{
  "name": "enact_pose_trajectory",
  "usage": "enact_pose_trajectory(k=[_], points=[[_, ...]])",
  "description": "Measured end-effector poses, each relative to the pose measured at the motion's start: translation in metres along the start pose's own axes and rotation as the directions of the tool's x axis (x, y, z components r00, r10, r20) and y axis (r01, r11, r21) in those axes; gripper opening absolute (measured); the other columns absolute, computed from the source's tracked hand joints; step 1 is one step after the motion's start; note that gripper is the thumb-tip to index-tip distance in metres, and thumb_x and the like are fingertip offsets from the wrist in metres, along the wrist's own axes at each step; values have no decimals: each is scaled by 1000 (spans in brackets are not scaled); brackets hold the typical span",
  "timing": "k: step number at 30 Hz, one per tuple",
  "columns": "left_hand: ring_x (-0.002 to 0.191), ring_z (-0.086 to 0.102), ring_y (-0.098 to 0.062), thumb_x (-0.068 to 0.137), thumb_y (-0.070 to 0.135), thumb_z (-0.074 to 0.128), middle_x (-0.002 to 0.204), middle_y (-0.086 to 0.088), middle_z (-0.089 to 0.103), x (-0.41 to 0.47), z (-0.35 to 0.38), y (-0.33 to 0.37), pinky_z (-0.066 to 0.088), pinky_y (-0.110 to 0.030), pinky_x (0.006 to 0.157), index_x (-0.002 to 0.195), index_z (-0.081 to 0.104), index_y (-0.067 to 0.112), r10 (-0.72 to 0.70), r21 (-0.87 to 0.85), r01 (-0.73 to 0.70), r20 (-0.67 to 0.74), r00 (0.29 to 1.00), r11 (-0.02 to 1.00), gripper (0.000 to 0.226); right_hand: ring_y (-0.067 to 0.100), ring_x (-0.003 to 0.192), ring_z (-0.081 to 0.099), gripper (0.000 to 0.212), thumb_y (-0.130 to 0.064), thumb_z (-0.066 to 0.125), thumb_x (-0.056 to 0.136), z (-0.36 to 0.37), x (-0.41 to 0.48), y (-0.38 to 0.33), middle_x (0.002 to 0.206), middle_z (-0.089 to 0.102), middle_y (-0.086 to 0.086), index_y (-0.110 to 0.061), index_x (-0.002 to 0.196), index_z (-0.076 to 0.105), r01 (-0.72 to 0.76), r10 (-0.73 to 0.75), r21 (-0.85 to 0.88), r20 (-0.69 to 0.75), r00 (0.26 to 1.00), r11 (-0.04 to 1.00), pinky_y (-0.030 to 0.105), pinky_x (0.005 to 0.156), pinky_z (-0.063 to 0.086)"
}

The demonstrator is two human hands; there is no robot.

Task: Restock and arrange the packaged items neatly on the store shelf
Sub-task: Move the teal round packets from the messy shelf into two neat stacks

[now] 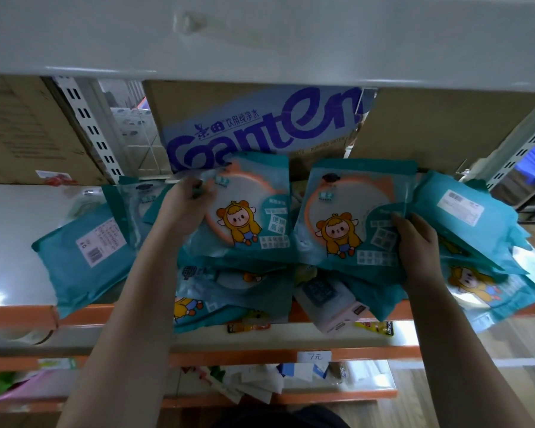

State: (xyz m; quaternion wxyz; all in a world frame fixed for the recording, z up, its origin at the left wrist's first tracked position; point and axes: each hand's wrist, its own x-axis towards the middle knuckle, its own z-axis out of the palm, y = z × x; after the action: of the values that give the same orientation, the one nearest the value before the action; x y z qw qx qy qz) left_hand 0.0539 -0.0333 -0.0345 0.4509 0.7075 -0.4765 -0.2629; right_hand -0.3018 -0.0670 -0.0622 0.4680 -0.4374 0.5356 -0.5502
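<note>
Head view, packets [349, 223] overhanging shelf edge [84, 316]

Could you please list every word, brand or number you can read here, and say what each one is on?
"Ganten": big blue lettering on the cardboard box.
"饮用纯净水": above it, same box.
"PURIFIED WATER": small print, lower edge of that box.
"7元": handwritten price tag on the lower shelf rail.
Print on the teal packets and their white barcode labels: too blurred to read.
</note>
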Motion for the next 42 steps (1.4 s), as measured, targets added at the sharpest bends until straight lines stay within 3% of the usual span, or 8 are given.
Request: enact_pose_trajectory(k=[3, 8, 14, 20, 25, 31, 38, 42], points=[[96, 64, -32, 93, 18, 59, 110, -14, 65, -10, 6, 5, 55, -53, 83, 121, 55, 13, 28, -145, -33, -36, 999, 989, 29, 9, 71, 67, 14, -26, 52, 99, -3, 0, 0, 84, 69, -4, -18, 99, 63, 16, -15, 14, -25, 1000, 1000, 24, 60, 55], [79, 62, -16, 95, 21, 57, 93, 0, 65, -25, 6, 11, 52, -41, 74, 114, 56, 13, -11, -282, -35, -160, 987, 959, 20, 11, 73, 65, 18, -27, 48, 101, -4, -1, 1, 83, 66, -4, -19, 95, 63, -11, 12, 54, -10, 1000, 998, 29, 67, 54], [81, 59, -26, 99, 11, 47, 93, -7, 62, -55, -17, 5, 52, -46, 74, 105, 57, 14, -75, -399, -6, -187, 980, 917, 13, 24, 79, 53, 25, -30, 44, 102, 16, 4, 5, 84, 55, 10, -12, 90, 57, 13, -12, -71, 19, 1000, 997, 38, 73, 43], [69, 66, -11, 97, 13, 51, 92, -2, 66, -97, -47, -17, 59, -27, 58, 114, 57, 11, -164, -467, -1, -313, 935, 884, 18, 24, 73, 48, 42, -38, 43, 98, 46, -1, 6, 80, 49, 12, 2, 89, 51, 65, -51, -152, 91, 995, 986, 41, 67, 42], [78, 67, -13, 94, 18, 58, 91, 0, 68, -125, -92, -46, 59, -31, 69, 105, 63, 15, -191, -515, -41, -388, 902, 856, 12, 15, 65, 51, 31, -29, 45, 100, 81, -26, 6, 66, 53, -3, -17, 72, 53, 132, -110, -158, 143, 984, 979, 26, 62, 40], [67, 62, -3, 93, 13, 59, 71, 15, 68, -153, -183, -93, 53, -22, 61, 87, 63, 24, -147, -458, -146, -545, 825, 877, 13, 16, 67, 52, 30, -26, 47, 100, 163, -82, 16, 76, 52, 11, 1, 91, 57, 138, -94, -152, 267, 959, 979, 27, 63, 40], [89, 64, -20, 89, 22, 59, 93, 2, 70, -172, -301, -151, 52, -47, 85, 88, 69, 31, -143, -414, -125, -558, 817, 902, 13, -9, 52, 54, 22, -27, 45, 103, 267, -162, 33, 79, 59, -4, -11, 95, 59, 102, -72, -136, 215, 974, 985, 9, 48, 41], [92, 63, -27, 88, 23, 60, 98, -9, 68, -176, -345, -178, 51, -53, 87, 89, 67, 27, -143, -397, -113, -561, 816, 911, 8, 1, 60, 57, 24, -29, 43, 103, 308, -197, 37, 79, 60, -3, -12, 96, 60, 48, -17, -133, 227, 974, 990, 20, 57, 45]])
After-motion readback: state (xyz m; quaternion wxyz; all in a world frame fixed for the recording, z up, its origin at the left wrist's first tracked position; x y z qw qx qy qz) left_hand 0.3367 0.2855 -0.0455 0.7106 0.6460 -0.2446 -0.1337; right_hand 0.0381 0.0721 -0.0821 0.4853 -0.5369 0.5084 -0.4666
